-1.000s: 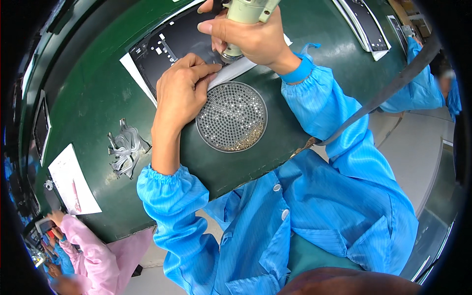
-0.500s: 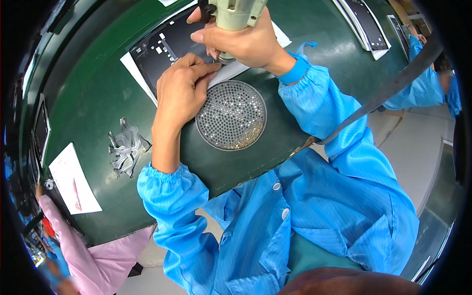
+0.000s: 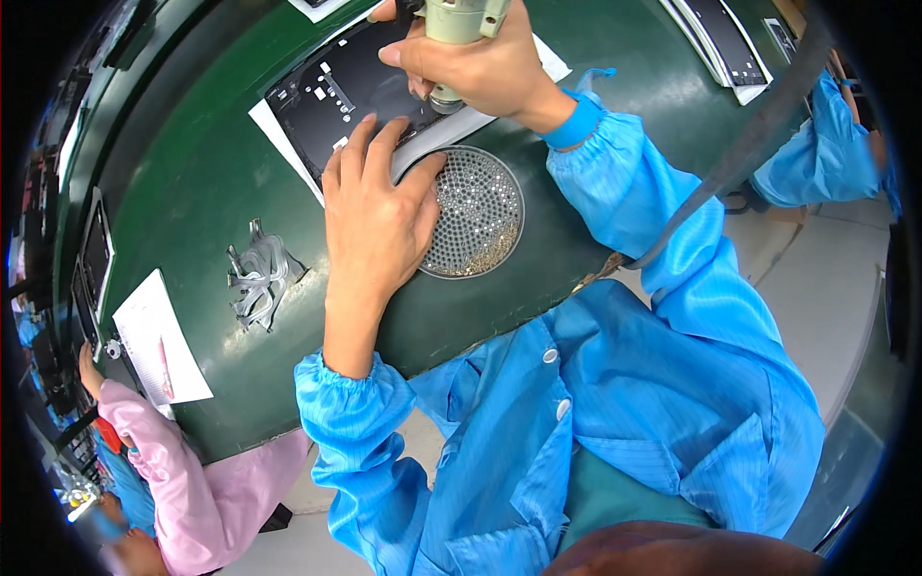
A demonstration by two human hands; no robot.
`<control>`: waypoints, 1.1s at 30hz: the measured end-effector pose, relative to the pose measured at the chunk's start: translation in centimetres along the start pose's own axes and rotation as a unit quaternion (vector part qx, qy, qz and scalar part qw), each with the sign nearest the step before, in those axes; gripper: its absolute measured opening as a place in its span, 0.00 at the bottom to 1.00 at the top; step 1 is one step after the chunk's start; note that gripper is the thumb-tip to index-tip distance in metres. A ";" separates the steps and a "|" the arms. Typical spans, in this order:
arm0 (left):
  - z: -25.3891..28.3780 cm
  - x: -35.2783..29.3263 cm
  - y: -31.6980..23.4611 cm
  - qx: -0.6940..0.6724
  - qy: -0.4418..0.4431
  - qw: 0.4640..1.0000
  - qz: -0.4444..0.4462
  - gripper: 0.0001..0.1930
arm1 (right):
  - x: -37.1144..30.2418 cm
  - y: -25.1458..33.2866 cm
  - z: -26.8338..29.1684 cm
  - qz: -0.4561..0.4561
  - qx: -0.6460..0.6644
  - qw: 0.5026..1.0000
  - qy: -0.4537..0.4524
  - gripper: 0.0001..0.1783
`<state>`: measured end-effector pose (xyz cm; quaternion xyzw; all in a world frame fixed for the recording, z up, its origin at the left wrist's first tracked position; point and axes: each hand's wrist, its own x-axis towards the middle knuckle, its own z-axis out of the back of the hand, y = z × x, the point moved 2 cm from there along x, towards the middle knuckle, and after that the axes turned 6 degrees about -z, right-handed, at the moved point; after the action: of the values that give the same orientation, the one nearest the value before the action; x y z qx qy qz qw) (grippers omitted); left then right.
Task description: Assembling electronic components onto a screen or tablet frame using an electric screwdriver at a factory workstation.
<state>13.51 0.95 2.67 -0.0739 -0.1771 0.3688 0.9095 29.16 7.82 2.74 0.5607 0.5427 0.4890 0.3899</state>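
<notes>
My right hand [image 3: 495, 72] is wrapped round a pale green electric screwdriver [image 3: 459, 21], held upright with its lower end at the near edge of a flat black panel [image 3: 307, 115]. The panel lies on white sheets. My left hand [image 3: 376, 226] has its fingers stretched out and apart; the fingertips reach the panel's near edge, and the thumb is over the left rim of a round grey perforated tray [image 3: 521, 202]. Small shiny screws [image 3: 485, 252] fill many holes, with a golden heap at the near side. The screwdriver's tip is hidden.
Bent grey strips [image 3: 261, 278] lie left of my left forearm. Further left are white paper with a pink pen [image 3: 163, 365] and a person in a pink sleeve [image 3: 163, 461]. More panels [image 3: 720, 43] lie at the far right, near another person's blue sleeve [image 3: 816, 144]. A dark cable [image 3: 720, 173] crosses my right arm.
My left hand has drawn back from the screwdriver's lower end toward the tray, and its bent fingers have spread. My right hand still holds the screwdriver at the panel's near edge.
</notes>
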 end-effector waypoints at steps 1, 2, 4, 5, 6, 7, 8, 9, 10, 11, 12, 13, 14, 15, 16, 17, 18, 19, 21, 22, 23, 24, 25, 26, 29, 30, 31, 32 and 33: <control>0.0 -0.3 0.0 0.001 0.002 1.000 0.001 0.13 | -0.1 0.3 0.0 0.003 -0.005 1.000 -0.001 0.17; 0.0 -0.8 -0.1 -0.007 0.002 1.000 0.014 0.12 | -0.3 0.9 0.1 0.002 -0.003 1.000 -0.001 0.17; 0.3 -1.3 -0.5 -0.015 0.002 1.000 0.021 0.11 | -1.4 2.7 0.6 -0.006 0.038 0.999 0.007 0.18; 0.5 -1.6 -0.9 -0.039 0.010 0.999 0.025 0.10 | -1.8 3.3 0.7 0.025 0.032 0.999 0.017 0.18; 0.6 -2.2 -1.2 -0.059 0.018 0.998 0.030 0.09 | -2.3 3.1 0.8 0.027 0.034 0.999 0.017 0.18; 0.7 -2.6 -1.7 -0.073 0.014 0.997 0.022 0.08 | -2.7 2.6 0.7 0.014 0.004 0.999 0.038 0.16; 0.5 -2.5 -1.6 -0.072 0.014 0.997 0.020 0.08 | -3.0 2.0 0.7 0.001 -0.027 0.998 0.059 0.14; 0.6 -2.3 -1.7 -0.072 0.005 0.997 0.010 0.07 | -3.1 1.5 0.5 -0.011 -0.021 0.998 0.057 0.15; 0.6 -2.0 -1.6 -0.072 -0.004 0.997 -0.001 0.07 | -2.9 1.2 0.4 -0.011 -0.023 0.998 0.056 0.15; 0.3 -1.3 -1.1 -0.052 -0.023 0.998 0.011 0.08 | -2.7 0.8 0.5 0.004 -0.032 0.998 0.057 0.15; -0.1 -0.8 -0.1 -0.050 -0.023 0.998 0.013 0.08 | -2.4 0.6 0.3 0.020 -0.037 0.997 0.062 0.15; -0.3 -0.5 1.2 -0.049 -0.055 0.997 0.031 0.09 | -2.2 0.3 0.0 0.029 -0.037 0.997 0.065 0.15; -0.5 -0.3 2.5 -0.049 -0.088 0.994 0.049 0.10 | -2.2 0.2 -0.2 0.029 -0.035 0.997 0.068 0.15; -0.9 -0.1 3.6 -0.047 -0.087 0.994 0.051 0.10 | -2.2 -0.1 -0.4 0.025 -0.036 0.997 0.069 0.15; -1.4 0.2 4.6 -0.053 -0.077 0.994 0.056 0.11 | -2.2 -0.3 -0.5 0.022 -0.040 0.997 0.070 0.15; -1.6 0.3 5.2 -0.058 -0.067 0.994 0.060 0.12 | -2.1 -0.3 -0.6 0.022 -0.040 0.996 0.072 0.15; -1.9 0.3 5.2 -0.059 -0.067 0.994 0.060 0.12 | -2.1 -0.4 -0.5 0.023 -0.052 0.996 0.070 0.15; -2.2 0.3 5.3 -0.065 -0.045 0.995 0.068 0.13 | -2.1 -0.5 -0.5 0.025 -0.064 0.995 0.069 0.15; -2.5 0.3 5.4 -0.072 -0.024 0.994 0.076 0.14 | -2.2 -0.5 -0.4 0.024 -0.073 0.994 0.072 0.15; -2.6 0.1 5.4 -0.074 -0.031 0.993 0.082 0.14 | -2.3 -0.6 -0.4 0.024 -0.081 0.994 0.075 0.15; -2.6 0.0 5.5 -0.077 -0.038 0.992 0.089 0.15 | -2.3 -0.8 -0.4 0.023 -0.082 0.993 0.076 0.15; -2.6 0.1 5.5 -0.078 -0.039 0.992 0.091 0.15 | -2.4 -0.9 -0.3 0.024 -0.076 0.994 0.077 0.15; -2.5 0.1 5.6 -0.078 -0.036 0.992 0.088 0.15 | -2.4 -0.9 -0.3 0.025 -0.070 0.994 0.077 0.15; -2.5 0.1 5.6 -0.078 -0.034 0.993 0.085 0.15 | -2.3 -0.9 -0.4 0.023 -0.071 0.994 0.079 0.15; -2.6 0.0 5.7 -0.083 -0.043 0.992 0.089 0.15 | -2.4 -0.8 -0.6 0.006 -0.072 0.994 0.078 0.16; -2.5 -0.1 5.7 -0.082 -0.044 0.991 0.091 0.15 | -2.4 -0.7 -0.7 0.002 -0.078 0.994 0.077 0.17; -2.4 -0.2 5.7 -0.084 -0.045 0.991 0.090 0.15 | -2.4 -0.5 -0.8 0.000 -0.083 0.994 0.075 0.17; -2.3 -0.3 5.7 -0.085 -0.046 0.991 0.089 0.15 | -2.5 -0.3 -1.0 0.001 -0.083 0.993 0.078 0.17; -2.4 -0.2 5.7 -0.085 -0.050 0.991 0.090 0.15 | -2.6 -0.1 -0.8 -0.007 -0.077 0.995 0.065 0.17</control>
<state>10.58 4.87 -1.08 -0.1477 -0.2454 0.4361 0.8531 28.52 5.21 2.54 0.4921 0.5317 0.5618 0.3993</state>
